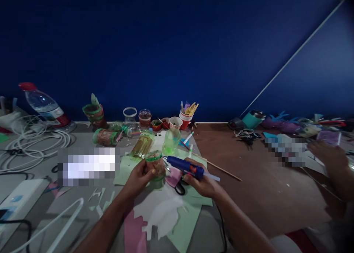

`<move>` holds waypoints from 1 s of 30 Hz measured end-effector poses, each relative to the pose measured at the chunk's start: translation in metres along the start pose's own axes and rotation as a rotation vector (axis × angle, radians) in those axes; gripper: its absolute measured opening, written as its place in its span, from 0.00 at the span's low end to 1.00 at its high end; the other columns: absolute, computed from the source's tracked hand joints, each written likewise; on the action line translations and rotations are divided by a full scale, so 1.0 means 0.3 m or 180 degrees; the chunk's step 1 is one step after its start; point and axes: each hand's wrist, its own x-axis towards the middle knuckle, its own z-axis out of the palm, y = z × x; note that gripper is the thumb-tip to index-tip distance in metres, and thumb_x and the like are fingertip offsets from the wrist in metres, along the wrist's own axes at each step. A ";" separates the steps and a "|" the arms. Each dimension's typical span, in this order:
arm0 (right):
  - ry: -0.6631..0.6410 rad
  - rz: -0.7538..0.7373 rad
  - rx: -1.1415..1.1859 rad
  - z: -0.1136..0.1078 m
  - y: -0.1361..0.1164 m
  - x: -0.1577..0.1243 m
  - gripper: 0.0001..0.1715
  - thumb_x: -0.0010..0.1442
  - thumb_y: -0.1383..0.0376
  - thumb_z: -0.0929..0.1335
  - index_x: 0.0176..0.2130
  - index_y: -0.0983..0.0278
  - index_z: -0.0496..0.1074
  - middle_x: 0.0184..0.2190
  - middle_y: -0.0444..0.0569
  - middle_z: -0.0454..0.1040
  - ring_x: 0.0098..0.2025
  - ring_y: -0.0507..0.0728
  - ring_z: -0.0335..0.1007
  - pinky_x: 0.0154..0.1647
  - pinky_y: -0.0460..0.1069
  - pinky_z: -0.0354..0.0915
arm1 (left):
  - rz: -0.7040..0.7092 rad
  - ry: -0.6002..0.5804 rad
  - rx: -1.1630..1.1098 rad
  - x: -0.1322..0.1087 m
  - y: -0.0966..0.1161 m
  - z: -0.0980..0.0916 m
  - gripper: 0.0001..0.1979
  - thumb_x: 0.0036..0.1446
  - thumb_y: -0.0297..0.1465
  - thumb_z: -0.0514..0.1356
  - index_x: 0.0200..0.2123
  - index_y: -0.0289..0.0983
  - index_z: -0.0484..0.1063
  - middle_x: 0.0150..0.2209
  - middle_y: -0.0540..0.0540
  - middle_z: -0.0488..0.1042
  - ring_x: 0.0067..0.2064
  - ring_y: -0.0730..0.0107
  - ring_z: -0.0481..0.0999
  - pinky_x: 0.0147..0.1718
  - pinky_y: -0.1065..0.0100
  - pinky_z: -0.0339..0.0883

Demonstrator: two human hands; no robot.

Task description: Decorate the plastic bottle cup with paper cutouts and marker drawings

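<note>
My left hand [142, 176] is closed around a small clear jar [157, 169] with a green rim and something brownish on its side. In my right hand [203, 184] is a blue hot glue gun [178, 163], a pale glue stick jutting from its back. The nozzle points left and sits close to the jar's rim; whether it touches, I cannot tell. Beneath both hands lie green paper [190, 223], a white cut-out paper [160, 212] and pink paper [135, 232]. Black scissor handles [180, 188] show partly under the glue gun.
Behind stand a yellowish plastic cup [142, 146], a green cup [170, 141] and a red-and-white cup [186, 120] of wooden cutlery. A wooden stick [224, 171] lies rightward. Coiled white cable [59, 138] and a tilted bottle [45, 105] sit left. Another person's hand [325, 153] is far right.
</note>
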 end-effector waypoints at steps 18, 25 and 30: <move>0.0592 0.0044 -0.1893 -0.116 0.043 -0.071 0.11 0.57 0.68 0.64 0.42 0.65 0.66 0.42 0.55 0.65 0.41 0.59 0.65 0.42 0.52 0.64 | -0.0099 0.0280 0.0050 0.000 0.020 -0.008 0.15 0.46 0.42 0.62 0.26 0.37 0.63 0.23 0.54 0.62 0.26 0.73 0.61 0.27 0.71 0.56; 0.0164 0.1146 -0.2768 -0.176 0.148 -0.230 0.23 0.56 0.71 0.61 0.52 0.65 0.65 0.46 0.56 0.63 0.45 0.61 0.66 0.48 0.56 0.63 | -0.0121 0.0243 -0.0187 0.004 0.009 -0.006 0.17 0.45 0.43 0.63 0.31 0.36 0.67 0.27 0.50 0.68 0.30 0.70 0.67 0.30 0.70 0.60; -0.0088 0.1276 -0.2855 -0.194 0.216 -0.290 0.31 0.54 0.72 0.61 0.58 0.66 0.60 0.49 0.58 0.63 0.49 0.62 0.66 0.51 0.56 0.61 | -0.0116 0.0132 -0.0196 0.007 -0.008 -0.009 0.19 0.46 0.43 0.63 0.35 0.35 0.68 0.33 0.47 0.72 0.35 0.67 0.70 0.35 0.68 0.63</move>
